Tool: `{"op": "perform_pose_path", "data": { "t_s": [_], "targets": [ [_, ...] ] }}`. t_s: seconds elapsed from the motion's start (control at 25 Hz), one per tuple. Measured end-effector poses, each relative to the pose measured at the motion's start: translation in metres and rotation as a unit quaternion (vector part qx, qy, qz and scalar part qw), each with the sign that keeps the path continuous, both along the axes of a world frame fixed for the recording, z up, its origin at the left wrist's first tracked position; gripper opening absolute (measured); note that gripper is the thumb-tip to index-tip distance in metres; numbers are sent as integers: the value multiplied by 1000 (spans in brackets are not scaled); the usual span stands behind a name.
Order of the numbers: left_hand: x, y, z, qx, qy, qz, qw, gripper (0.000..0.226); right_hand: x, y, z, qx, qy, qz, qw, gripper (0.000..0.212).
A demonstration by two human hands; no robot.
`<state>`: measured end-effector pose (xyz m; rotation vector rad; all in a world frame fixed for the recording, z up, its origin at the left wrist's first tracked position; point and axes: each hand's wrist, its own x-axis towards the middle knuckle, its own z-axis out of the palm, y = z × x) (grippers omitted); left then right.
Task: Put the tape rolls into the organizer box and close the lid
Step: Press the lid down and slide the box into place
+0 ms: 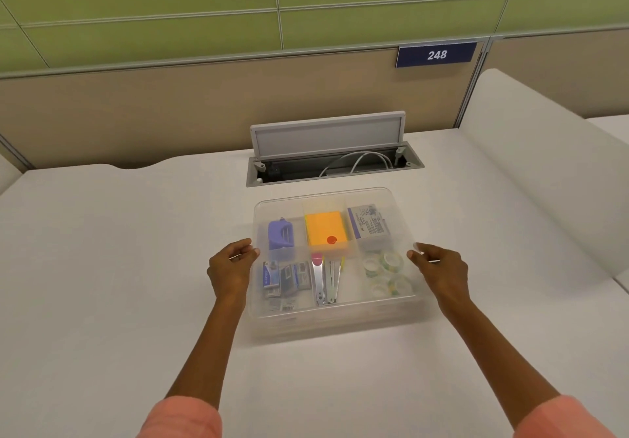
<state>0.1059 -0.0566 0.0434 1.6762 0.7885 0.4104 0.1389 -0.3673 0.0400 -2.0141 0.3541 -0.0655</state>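
A clear plastic organizer box stands on the white desk in front of me. Several clear tape rolls lie in its front right compartment. A translucent lid lies over the box, and the contents show blurred through it. My left hand pinches the lid's left edge. My right hand pinches its right edge. Whether the lid is fully seated on the box, I cannot tell.
Other compartments hold a purple tool, an orange sticky-note pad, a staple box, small packets and metal clips. Behind the box, an open cable hatch with its flap raised is set into the desk. A partition wall stands beyond.
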Motion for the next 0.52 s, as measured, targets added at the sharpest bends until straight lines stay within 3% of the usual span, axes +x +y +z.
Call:
{"op": "perform_pose_path", "data": {
  "t_s": [0.12,0.28,0.4,0.52],
  "targets": [
    [-5,-5,-9,-5,4,23,1000,21,-1,-6,-4,7,16,-2,1000,40],
    [-10,-9,-14,58,14,23,998,23,-7,-11,-9,-4,54,-25,998,46],
    [-19,-9,-15,84,53,6,995,37,-11,-10,-5,5,54,-24,998,49],
    [-50,-9,-23,96,99,-20,990,46,-19,-18,-5,72,71,-7,995,44]
  ]
}}
